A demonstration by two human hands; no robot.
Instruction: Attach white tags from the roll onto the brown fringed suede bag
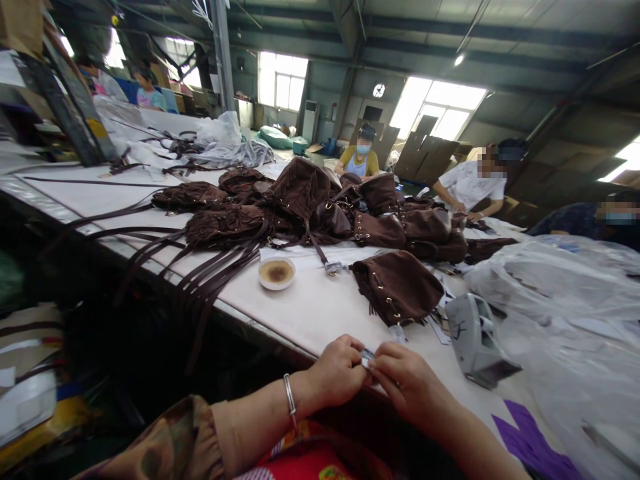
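My left hand (341,371) and my right hand (407,379) meet at the table's near edge, fingers closed on a small pale, shiny piece (367,358) between them. What the piece is cannot be made out. Just beyond them lies a dark brown fringed bag (399,287) with metal eyelets, a bit of clear wrap near its lower edge. A strap end wrapped in clear film (334,268) rests to the left of that bag. Farther left sits a white bowl (277,273) with a yellowish-brown content.
A pile of brown bags (300,193) spans the white table (280,317), straps hanging over its front edge. At right are a grey tape dispenser (475,340), plastic sheeting (565,347) and a purple piece (537,440). Several people work around the table and behind.
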